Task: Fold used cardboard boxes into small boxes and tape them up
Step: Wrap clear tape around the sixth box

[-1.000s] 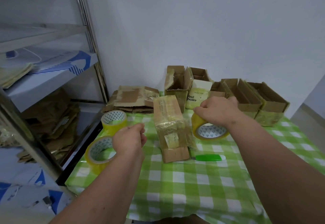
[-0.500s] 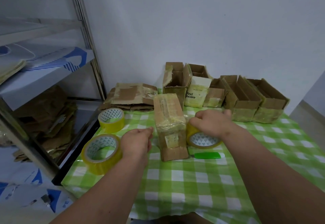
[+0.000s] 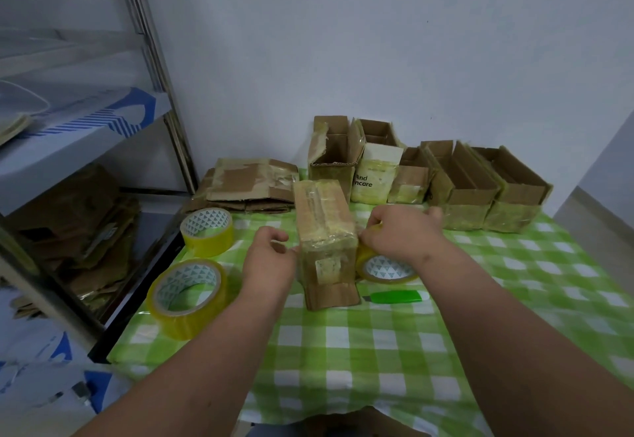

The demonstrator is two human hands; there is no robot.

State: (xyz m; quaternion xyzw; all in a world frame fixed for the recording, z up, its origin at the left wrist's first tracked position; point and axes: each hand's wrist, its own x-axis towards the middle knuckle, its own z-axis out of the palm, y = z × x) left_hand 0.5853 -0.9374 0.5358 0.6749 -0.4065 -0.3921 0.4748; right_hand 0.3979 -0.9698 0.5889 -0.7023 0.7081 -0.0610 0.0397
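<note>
The box (image 3: 324, 230) stands mid-desk (image 3: 377, 351), narrow end toward the person, likely set there so tape can be drawn across it. The right hand (image 3: 403, 234) grips a tape roll (image 3: 386, 266) hard against the box's right side, while the left hand (image 3: 271, 258), fingers loosely curled and holding nothing I can see, touches the left edge as if to steady it. The box looks worn, brown, glossy with yellowish tape over top and front, a small label on its near face.

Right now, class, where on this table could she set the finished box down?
Free: the checked cloth nearer than the green cutter, and the right side in front of the open boxes. Crowded: the left edge with two tape rolls, and the back row.
</note>
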